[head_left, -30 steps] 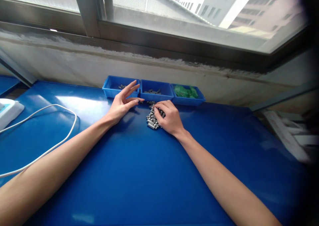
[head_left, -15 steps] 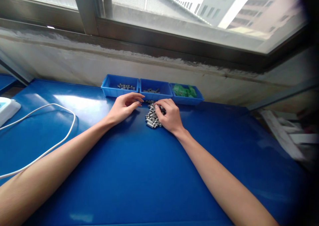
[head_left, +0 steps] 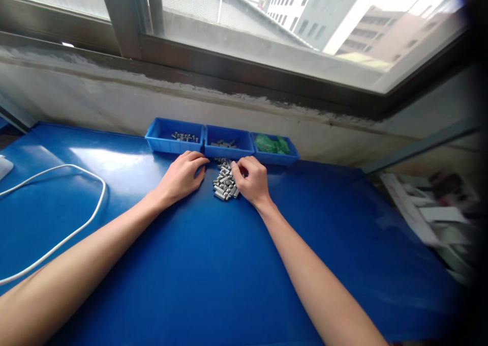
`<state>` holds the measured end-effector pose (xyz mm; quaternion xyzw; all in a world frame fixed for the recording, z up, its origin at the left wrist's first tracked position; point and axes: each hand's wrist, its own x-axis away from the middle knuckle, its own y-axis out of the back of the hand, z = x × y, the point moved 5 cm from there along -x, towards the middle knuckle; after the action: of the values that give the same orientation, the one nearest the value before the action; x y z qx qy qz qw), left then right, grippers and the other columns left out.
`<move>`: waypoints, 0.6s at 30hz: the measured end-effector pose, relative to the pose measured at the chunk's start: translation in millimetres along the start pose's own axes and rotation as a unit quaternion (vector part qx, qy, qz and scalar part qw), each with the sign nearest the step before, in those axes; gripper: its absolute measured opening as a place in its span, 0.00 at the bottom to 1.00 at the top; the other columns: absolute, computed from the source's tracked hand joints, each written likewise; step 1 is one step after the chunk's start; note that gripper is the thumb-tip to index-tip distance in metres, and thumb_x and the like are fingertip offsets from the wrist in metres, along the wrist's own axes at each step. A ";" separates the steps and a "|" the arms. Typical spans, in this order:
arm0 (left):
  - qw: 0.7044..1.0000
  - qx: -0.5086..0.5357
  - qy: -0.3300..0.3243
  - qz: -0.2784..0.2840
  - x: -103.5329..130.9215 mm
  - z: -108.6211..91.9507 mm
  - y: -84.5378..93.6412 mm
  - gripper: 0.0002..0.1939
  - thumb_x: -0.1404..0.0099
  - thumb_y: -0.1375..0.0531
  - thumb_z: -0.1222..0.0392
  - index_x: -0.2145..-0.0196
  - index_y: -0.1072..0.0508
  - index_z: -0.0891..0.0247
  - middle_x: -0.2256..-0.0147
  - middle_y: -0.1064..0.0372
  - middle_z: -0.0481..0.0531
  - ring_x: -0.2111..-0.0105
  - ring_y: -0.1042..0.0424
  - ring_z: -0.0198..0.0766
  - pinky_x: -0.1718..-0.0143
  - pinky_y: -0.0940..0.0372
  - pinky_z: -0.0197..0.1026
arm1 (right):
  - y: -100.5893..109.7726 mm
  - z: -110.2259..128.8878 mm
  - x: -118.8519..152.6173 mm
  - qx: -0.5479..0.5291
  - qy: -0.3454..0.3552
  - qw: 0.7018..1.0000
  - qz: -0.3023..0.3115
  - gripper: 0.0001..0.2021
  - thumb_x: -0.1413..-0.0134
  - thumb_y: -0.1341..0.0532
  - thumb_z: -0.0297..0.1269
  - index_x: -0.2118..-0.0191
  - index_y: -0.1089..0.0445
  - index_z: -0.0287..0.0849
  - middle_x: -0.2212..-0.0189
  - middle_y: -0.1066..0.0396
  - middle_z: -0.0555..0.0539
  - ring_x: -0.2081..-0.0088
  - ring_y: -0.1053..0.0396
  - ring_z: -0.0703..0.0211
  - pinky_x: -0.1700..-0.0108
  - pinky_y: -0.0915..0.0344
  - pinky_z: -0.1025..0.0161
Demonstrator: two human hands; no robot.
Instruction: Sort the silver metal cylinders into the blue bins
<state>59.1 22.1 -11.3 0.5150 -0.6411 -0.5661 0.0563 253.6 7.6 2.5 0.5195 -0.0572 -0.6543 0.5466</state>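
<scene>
A heap of small silvery metal pieces [head_left: 224, 185], some like short cylinders, lies on the blue table between my hands. Along the heap's right side, my right hand [head_left: 252, 179] has its thumb and forefinger brought together in a pinch. What is between those fingertips is too small to make out. My left hand [head_left: 183, 176] rests on the tabletop just left of the heap, palm down. Its fingers are loosely bent and the thumb stands apart, with nothing seen in it.
Behind the hands stand three joined blue bins: the left bin [head_left: 173, 145] and middle bin [head_left: 229, 151] hold small metal parts, the right bin [head_left: 274, 159] green plastic. A white cable [head_left: 103, 188] loops across the blue table [head_left: 213, 275] at left. A window frame [head_left: 244, 76] rises behind.
My left hand has come down flatter onto the table, its fingers less spread. My right hand stays at the heap, uncovering more of its right side. The whole view has shifted slightly.
</scene>
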 end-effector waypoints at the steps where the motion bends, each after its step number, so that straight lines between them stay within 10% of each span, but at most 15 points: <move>1: 1.000 0.007 -0.001 0.003 -0.3 0.6 -0.8 0.15 0.30 0.45 0.63 0.52 0.21 0.64 0.52 0.23 0.60 0.52 0.27 0.50 0.48 0.30 0.54 | -0.2 -0.4 0.0 0.001 -0.005 1.000 0.001 0.19 0.35 0.43 0.39 0.78 0.45 0.47 0.79 0.36 0.49 0.72 0.38 0.57 0.67 0.41 0.58; 18: 0.983 0.140 0.111 -0.033 -4.2 13.5 5.8 0.09 0.35 0.38 0.59 0.62 0.18 0.62 0.63 0.21 0.55 0.67 0.23 0.41 0.61 0.27 0.42 | 9.3 -31.5 2.1 -0.038 -0.232 0.962 -0.140 0.24 0.43 0.42 0.40 0.84 0.55 0.46 0.85 0.59 0.56 0.79 0.54 0.64 0.72 0.57 0.59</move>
<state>48.7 33.1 -9.4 0.5984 -0.6865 -0.4116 0.0355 283.4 17.9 -7.1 0.3353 -0.0837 -0.8284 0.4409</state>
